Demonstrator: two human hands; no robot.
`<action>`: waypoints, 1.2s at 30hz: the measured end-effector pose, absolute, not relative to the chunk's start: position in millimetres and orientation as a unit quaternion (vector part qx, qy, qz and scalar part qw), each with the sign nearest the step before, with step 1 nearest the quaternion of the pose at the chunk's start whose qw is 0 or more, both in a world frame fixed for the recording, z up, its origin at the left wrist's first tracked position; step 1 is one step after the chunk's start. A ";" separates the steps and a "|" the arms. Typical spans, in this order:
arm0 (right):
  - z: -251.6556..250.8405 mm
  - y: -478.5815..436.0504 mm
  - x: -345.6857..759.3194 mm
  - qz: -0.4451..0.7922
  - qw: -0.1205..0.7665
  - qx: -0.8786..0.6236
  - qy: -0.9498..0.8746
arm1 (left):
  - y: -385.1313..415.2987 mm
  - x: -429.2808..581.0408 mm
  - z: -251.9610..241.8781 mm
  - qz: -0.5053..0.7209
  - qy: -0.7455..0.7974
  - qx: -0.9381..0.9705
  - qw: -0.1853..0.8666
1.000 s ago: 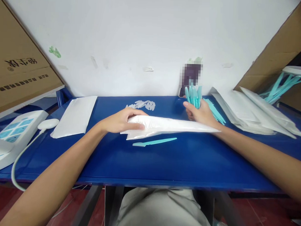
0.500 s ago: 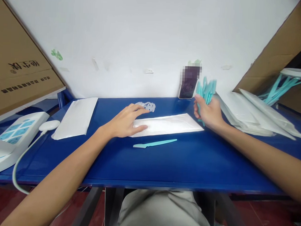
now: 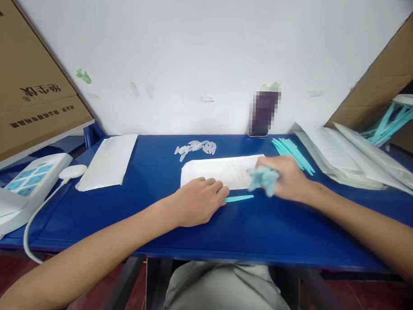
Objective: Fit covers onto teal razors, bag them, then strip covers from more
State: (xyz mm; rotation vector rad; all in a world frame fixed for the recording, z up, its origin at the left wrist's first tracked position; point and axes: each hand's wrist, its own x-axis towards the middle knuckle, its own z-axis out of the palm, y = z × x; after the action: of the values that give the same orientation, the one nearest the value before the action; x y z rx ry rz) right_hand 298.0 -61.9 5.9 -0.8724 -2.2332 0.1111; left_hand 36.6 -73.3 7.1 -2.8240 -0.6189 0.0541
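My left hand (image 3: pixel 198 201) rests on the blue table (image 3: pixel 123 215) with fingers curled over one end of a single teal stick (image 3: pixel 240 198). Just behind it lies a flat white bag (image 3: pixel 222 172). My right hand (image 3: pixel 283 178) hovers over the bag's right end, closed round a bunch of teal sticks (image 3: pixel 265 178) that is blurred by motion. More loose teal sticks (image 3: pixel 293 152) lie on the table behind my right hand.
A heap of small clear caps (image 3: pixel 195 148) lies near the wall. A stack of white bags (image 3: pixel 108 160) sits at the left, a white device (image 3: pixel 19 184) with a cable beyond it. More white bags (image 3: pixel 355 155) and cardboard boxes (image 3: pixel 382 66) stand at the right.
The white bag has been laid flat on the table. My left hand came off it and back onto the single teal stick. My right hand brought its bunch down over the bag's right end.
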 end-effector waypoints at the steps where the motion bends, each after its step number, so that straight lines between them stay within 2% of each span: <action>1: 6.1 -68.9 292.2 0.043 0.303 -0.314 -0.899 | -72.9 37.9 4.7 0.023 -0.220 -0.968 0.116; 4: 3.8 -84.7 275.3 0.008 0.170 -0.308 -0.936 | -71.4 40.1 2.5 0.041 -0.244 -0.966 0.071; 7: -0.8 -91.2 266.6 -0.058 0.129 -0.321 -0.937 | -72.6 41.5 5.7 0.019 -0.278 -0.960 -0.009; 9: -3.5 -91.9 266.5 -0.111 0.142 -0.315 -0.932 | -74.3 43.7 8.9 -0.034 -0.295 -0.949 -0.103; 12: -6.3 -89.1 270.6 -0.173 0.204 -0.273 -0.924 | -73.7 49.3 11.3 -0.160 -0.299 -0.886 -0.315; 14: -6.9 -84.9 272.9 -0.145 0.267 -0.275 -0.912 | -69.1 51.7 9.6 -0.268 -0.289 -0.800 -0.453; 16: -6.2 -80.3 272.9 -0.047 0.331 -0.327 -0.884 | -61.9 50.4 6.9 -0.384 -0.278 -0.718 -0.510; 19: -3.4 -76.4 267.3 0.197 0.409 -0.401 -0.795 | -52.6 43.4 11.5 -0.497 -0.242 -0.711 -0.435; 22: -1.4 -78.6 259.3 0.414 0.430 -0.372 -0.710 | -50.9 45.6 37.5 -0.491 -0.176 -0.798 -0.302; 24: -2.6 -81.1 256.4 0.481 0.431 -0.345 -0.681 | -53.0 59.3 62.5 -0.457 -0.128 -0.852 -0.221; 26: -6.1 -82.2 257.6 0.508 0.428 -0.343 -0.664 | -54.8 81.1 84.2 -0.406 -0.113 -0.888 -0.181; 31: -16.5 -77.6 269.2 0.549 0.347 -0.339 -0.681 | -51.4 135.1 92.8 -0.256 -0.092 -0.941 -0.200; 33: -17.0 -76.4 269.7 0.558 0.335 -0.335 -0.681 | -48.3 145.1 82.3 -0.271 -0.063 -0.930 -0.242; 36: -13.3 -77.9 264.5 0.554 0.344 -0.367 -0.664 | -45.3 147.0 64.9 -0.329 -0.057 -0.868 -0.366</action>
State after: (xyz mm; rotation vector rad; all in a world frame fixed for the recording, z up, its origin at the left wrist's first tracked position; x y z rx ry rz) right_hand 264.5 -77.9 -13.3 -0.9522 -1.7251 1.4381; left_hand 147.0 -45.3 64.9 -3.6327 -0.2394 -1.3765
